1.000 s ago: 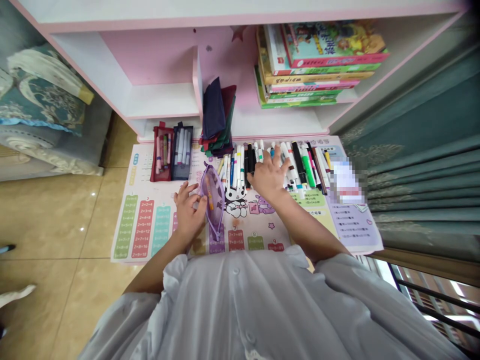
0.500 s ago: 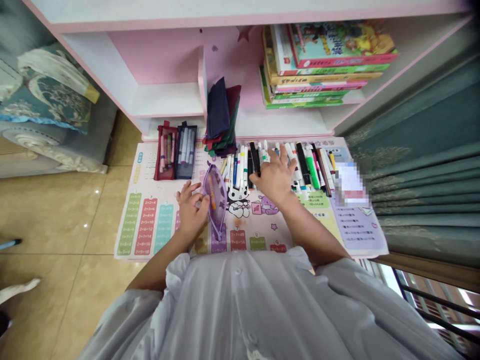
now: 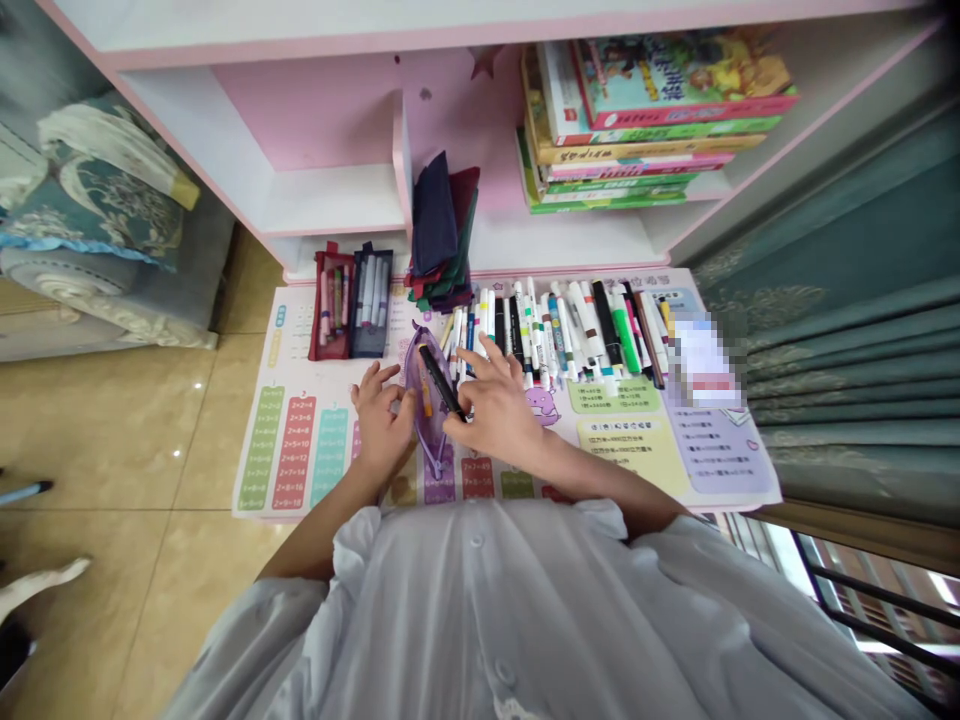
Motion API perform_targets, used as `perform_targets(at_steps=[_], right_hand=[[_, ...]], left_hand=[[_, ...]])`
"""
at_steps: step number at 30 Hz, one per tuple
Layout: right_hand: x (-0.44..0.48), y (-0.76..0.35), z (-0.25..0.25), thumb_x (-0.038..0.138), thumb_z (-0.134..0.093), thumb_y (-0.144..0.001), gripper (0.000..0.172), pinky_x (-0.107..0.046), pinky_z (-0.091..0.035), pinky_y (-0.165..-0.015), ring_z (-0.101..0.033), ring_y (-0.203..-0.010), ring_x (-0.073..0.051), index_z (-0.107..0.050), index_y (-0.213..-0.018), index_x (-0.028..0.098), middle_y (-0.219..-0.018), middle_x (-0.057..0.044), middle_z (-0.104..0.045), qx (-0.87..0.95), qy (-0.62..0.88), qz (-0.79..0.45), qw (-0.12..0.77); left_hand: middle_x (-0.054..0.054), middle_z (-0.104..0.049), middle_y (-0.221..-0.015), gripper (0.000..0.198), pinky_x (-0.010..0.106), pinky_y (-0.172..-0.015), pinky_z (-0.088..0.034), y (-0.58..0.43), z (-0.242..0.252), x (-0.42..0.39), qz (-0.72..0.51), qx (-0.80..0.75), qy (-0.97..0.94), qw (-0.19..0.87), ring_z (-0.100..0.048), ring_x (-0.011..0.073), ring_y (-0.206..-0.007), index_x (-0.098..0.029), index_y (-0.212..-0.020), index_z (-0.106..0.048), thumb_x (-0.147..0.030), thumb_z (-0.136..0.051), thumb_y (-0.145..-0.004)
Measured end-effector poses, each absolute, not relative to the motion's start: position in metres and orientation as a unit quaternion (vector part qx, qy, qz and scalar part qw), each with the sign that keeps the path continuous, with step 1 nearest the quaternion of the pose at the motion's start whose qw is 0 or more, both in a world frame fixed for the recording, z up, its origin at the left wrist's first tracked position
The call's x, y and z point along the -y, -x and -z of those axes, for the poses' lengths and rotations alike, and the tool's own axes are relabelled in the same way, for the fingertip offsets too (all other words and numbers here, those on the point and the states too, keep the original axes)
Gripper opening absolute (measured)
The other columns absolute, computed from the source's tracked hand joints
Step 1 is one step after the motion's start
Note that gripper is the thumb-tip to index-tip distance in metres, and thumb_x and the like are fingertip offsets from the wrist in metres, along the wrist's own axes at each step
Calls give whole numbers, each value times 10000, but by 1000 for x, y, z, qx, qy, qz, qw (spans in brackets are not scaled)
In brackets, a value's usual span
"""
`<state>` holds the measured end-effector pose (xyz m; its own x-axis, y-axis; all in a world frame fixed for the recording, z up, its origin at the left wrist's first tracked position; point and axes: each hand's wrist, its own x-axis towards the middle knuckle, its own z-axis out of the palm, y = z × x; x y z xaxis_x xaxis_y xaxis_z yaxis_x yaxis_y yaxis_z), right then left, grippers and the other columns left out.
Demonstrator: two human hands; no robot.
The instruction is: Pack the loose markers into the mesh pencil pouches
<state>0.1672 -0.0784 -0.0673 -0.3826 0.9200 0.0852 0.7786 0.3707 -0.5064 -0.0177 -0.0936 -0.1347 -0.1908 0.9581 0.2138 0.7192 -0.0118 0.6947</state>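
Between my hands lies a purple mesh zip pouch (image 3: pixel 433 445), its mouth spread apart, with an orange pen (image 3: pixel 427 397) inside. My left hand (image 3: pixel 382 408) grips the pouch's left edge between thumb and forefinger, the other fingers raised. My right hand (image 3: pixel 495 400) pinches a black marker (image 3: pixel 441 380) by its near end. The marker slants over the pouch opening, its far end pointing up and left. Behind and right of this hand, a long row of markers (image 3: pixel 566 335) in several colours lies side by side on the desk mat.
Left of the pouch lie a red mesh pouch (image 3: pixel 318 345) and a dark blue one (image 3: pixel 367 345), both with pens inside. Folded pouches (image 3: pixel 435 225) lean against the shelf divider (image 3: pixel 403 150). Stacked books (image 3: pixel 652 150) fill the shelf's right side. A blurred-out phone-like thing (image 3: pixel 705 365) lies at right.
My right hand has moved left from the marker row, carrying a black marker over the purple pouch. My left hand has stayed at the pouch's edge.
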Motion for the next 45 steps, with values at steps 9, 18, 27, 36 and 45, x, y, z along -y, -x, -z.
perform_targets(at_steps=[9, 18, 27, 36, 45], right_hand=[[71, -138, 80, 308, -599, -785, 244, -695, -171, -1165, -213, -1510, -411, -775, -872, 163, -1554, -149, -446, 828, 521, -165, 125], [64, -130, 97, 355, -596, -851, 348, -720, -175, -1158, -143, -1518, -442, -772, -1035, 118, -1577, -199, -390, 831, 528, -167, 50], [59, -129, 96, 390, -613, -864, 354, -729, -196, -1146, -180, -1505, -455, -768, -1049, 132, -1547, -214, -425, 829, 531, -176, 22], [42, -156, 101, 385, -619, -874, 264, -640, -292, -1131, -339, -1448, -401, -755, -744, 200, -1405, -114, -593, 770, 584, -131, 221], [-2, -190, 114, 425, -619, -882, 299, -720, -249, -1124, -268, -1462, -462, -757, -866, 160, -1464, -166, -509, 712, 687, -23, 145]], left_hand=[[84, -687, -1252, 266, 639, -1159, -240, 19, 137, 93, -354, -676, -626, 165, -461, 333, -1383, -213, -638, -588, -343, -539, -865], [86, -687, -1253, 274, 630, -1162, -231, 20, 139, 92, -341, -684, -623, 164, -461, 320, -1390, -210, -623, -568, -344, -522, -858], [86, -696, -1240, 295, 624, -1155, -242, 20, 138, 92, -344, -683, -625, 158, -471, 316, -1383, -211, -606, -553, -359, -516, -859], [88, -694, -1243, 312, 632, -1151, -240, 19, 137, 92, -345, -686, -619, 167, -465, 326, -1388, -206, -593, -537, -376, -526, -855], [90, -691, -1239, 310, 636, -1160, -226, 19, 136, 92, -343, -692, -610, 178, -464, 325, -1386, -210, -593, -538, -381, -538, -851]])
